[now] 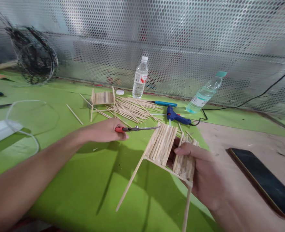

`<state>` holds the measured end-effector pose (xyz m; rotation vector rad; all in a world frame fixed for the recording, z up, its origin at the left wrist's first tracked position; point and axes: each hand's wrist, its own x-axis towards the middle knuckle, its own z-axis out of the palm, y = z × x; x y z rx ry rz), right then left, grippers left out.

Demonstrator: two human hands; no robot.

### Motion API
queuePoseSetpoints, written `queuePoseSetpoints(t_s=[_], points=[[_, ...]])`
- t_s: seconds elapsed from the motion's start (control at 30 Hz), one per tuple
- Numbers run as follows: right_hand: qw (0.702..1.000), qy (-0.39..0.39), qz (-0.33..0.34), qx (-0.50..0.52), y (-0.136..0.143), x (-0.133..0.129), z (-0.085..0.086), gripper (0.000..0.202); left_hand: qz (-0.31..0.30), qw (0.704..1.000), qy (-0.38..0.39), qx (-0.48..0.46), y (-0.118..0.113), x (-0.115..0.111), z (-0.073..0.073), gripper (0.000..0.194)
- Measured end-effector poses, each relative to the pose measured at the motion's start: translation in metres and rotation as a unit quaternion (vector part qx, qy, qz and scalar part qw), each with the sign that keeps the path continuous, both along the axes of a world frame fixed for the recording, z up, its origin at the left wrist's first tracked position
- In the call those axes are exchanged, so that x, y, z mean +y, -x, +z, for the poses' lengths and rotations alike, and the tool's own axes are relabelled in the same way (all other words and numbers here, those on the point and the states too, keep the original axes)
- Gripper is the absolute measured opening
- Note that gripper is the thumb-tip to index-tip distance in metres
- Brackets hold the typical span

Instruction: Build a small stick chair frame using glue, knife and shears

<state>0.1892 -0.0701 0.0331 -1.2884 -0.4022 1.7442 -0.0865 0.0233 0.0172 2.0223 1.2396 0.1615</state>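
Note:
My left hand (107, 130) is closed around red-handled pliers (135, 129) with long thin jaws. Their tip reaches the upper left corner of a small wooden stick frame (163, 145), apparently touching it. My right hand (202, 167) grips this frame from the right, the thumb across its front and the other fingers partly hidden behind. The frame has two panels of sticks laid side by side, with a gap between them and two long legs pointing down. Farther back stands a similar small stick chair (103, 99).
Loose wooden sticks (135, 109) lie behind my hands, near a blue glue gun (177, 116) and a blue-handled tool (165, 103). Two bottles, a clear one (139, 79) and a leaning green-capped one (205, 95), stand before a perforated metal panel (181, 38). A phone (263, 180) lies right.

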Motion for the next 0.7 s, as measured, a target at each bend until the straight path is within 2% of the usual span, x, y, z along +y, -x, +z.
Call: queuePoseSetpoints(t_s=[0.13,0.17,0.33,0.43,0.53,0.67,0.7], points=[[1.0,0.006,-0.002,-0.014,0.001,0.002,-0.002,0.071,0.032,0.99,-0.114,0.079,-0.002,-0.004,0.007,0.004],[1.0,0.005,-0.004,-0.02,0.001,0.002,-0.002,0.07,0.04,0.983,-0.149,0.1,-0.002,-0.005,0.009,0.003],[0.999,0.021,0.0,-0.038,0.004,0.003,-0.002,0.062,0.026,0.955,-0.24,0.172,-0.002,-0.006,0.014,0.02],[0.999,0.017,0.009,-0.05,0.003,0.003,-0.001,0.06,0.018,0.952,-0.259,0.161,-0.001,-0.009,0.015,0.025],[0.999,-0.007,0.018,-0.044,0.002,0.004,-0.001,0.058,-0.006,0.964,-0.235,0.129,0.0,-0.014,0.018,0.027],[0.998,-0.023,0.006,-0.05,0.0,0.005,-0.003,0.057,0.006,0.992,-0.077,0.102,0.005,-0.017,0.023,0.026],[0.998,-0.023,0.006,-0.053,-0.001,0.005,-0.004,0.057,0.022,0.994,-0.065,0.088,0.007,-0.016,0.023,0.028]])
